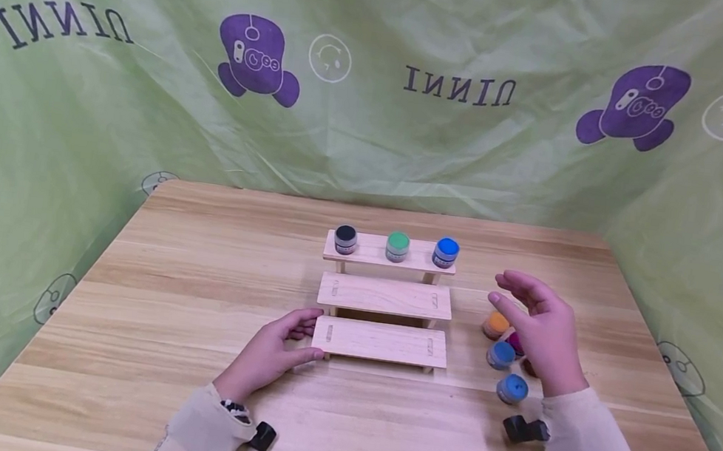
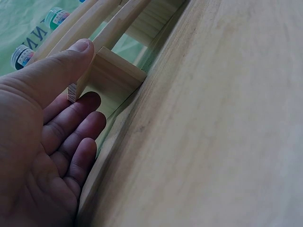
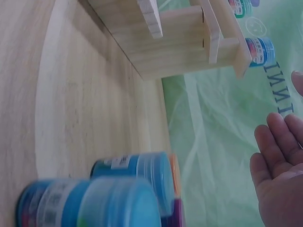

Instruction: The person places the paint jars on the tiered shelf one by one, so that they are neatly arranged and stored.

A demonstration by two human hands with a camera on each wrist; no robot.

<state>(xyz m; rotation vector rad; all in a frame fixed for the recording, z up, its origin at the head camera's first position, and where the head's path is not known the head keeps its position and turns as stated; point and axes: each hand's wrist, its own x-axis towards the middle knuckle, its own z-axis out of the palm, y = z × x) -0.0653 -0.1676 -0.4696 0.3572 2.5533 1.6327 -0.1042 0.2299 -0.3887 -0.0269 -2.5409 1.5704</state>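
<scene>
A three-step wooden stand [image 1: 380, 341] stands mid-table. My left hand [image 1: 275, 350] holds the left end of its lowest step, thumb at the front edge and fingers bent at the back; the left wrist view shows the step's end between the thumb [image 2: 71, 66] and fingers. On the top step sit a black paint jar [image 1: 346, 240], a green paint jar [image 1: 397, 247] and a blue paint jar [image 1: 445, 252]. My right hand [image 1: 543, 332] hovers right of the stand, holding nothing, fingers loosely bent. Beneath and beside it are an orange jar [image 1: 496, 326], a magenta jar [image 1: 514, 342] and two blue jars [image 1: 501, 355].
Another jar [image 1: 529, 367], brownish, is mostly hidden by the right hand. Green printed cloth [image 1: 371, 145] hangs behind the table and along both sides. The wooden tabletop [image 1: 197, 259] extends left of the stand and in front of it.
</scene>
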